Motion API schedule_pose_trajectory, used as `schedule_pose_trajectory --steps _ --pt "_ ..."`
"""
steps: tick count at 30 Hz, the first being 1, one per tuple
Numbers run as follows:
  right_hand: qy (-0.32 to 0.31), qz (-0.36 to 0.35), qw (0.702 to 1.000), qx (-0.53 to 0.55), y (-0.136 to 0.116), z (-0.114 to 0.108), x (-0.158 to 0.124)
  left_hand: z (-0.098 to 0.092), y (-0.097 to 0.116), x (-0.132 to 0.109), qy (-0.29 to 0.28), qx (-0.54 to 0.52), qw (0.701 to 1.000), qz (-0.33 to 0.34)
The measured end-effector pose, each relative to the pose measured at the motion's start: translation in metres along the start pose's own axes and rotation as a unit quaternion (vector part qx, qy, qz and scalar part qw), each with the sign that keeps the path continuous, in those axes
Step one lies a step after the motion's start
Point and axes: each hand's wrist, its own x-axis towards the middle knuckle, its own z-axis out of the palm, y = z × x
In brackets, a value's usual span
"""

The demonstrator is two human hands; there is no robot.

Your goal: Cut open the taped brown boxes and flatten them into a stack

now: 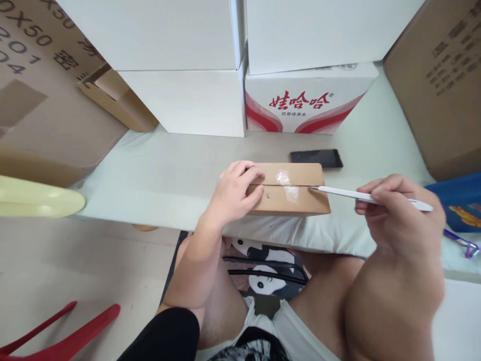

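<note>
Red characters reading 娃哈哈, with a ® and the smaller dark line 饮用纯净水 below, mark the white carton (pixel 306 108) on the far side of the desk (pixel 176 175). On the large brown carton (pixel 56 125) at the left, "X50", "201", "04" and 密 can be read, partly cut off. The brown carton at the right (pixel 439 90) carries dark printed characters too blurred to read.

The left hand (pixel 237 193) is partly closed over the left end of a small cardboard box (pixel 272 203), fingers bent on its top. The right hand (pixel 398 210) grips a white pen-shaped tool (pixel 340 192) between thumb and fingers; its dark tip is at the box's top seam, right of the clear tape (pixel 283 177). The box lies near the desk's near edge, a black phone (pixel 319 158) just beyond it.
</note>
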Motion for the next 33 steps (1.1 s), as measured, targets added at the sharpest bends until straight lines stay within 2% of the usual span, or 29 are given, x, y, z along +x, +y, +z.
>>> schedule_pose_trajectory --steps 3,6,9,11,14,18,21,24,29,33 --pt "0.014 -0.045 0.996 0.079 0.002 -0.014 0.009 0.000 0.000 0.000 0.005 0.002 1.000 -0.005" --pt "0.128 -0.113 0.972 0.163 0.010 -0.018 0.015 0.000 0.000 0.001 0.010 -0.001 1.000 -0.011" --pt "0.215 -0.145 0.957 0.131 0.024 -0.007 0.017 0.000 0.000 0.001 0.012 -0.009 1.000 -0.012" --pt "0.218 -0.119 0.964 0.098 0.039 0.001 0.022 0.000 -0.001 -0.001 0.018 -0.022 1.000 -0.006" --pt "0.249 -0.064 0.964 0.064 0.063 0.004 0.033 0.000 -0.007 -0.004 0.059 -0.057 0.997 -0.009" --pt "0.287 -0.102 0.952 -0.011 0.079 -0.004 0.040 0.002 -0.024 -0.006 0.115 -0.094 0.989 -0.019" --pt "0.272 -0.162 0.943 -0.102 0.078 -0.006 0.033 0.006 -0.038 -0.005 0.105 -0.142 0.984 -0.032" --pt "0.229 -0.197 0.937 -0.175 0.078 -0.004 0.026 0.009 -0.049 -0.004 0.094 -0.174 0.979 -0.055" --pt "0.144 -0.195 0.951 -0.189 0.085 0.001 0.019 0.011 -0.058 -0.002 0.097 -0.206 0.972 -0.061" --pt "0.052 -0.203 0.962 -0.173 0.087 0.010 0.013 0.011 -0.060 -0.001 0.138 -0.311 0.936 -0.092"
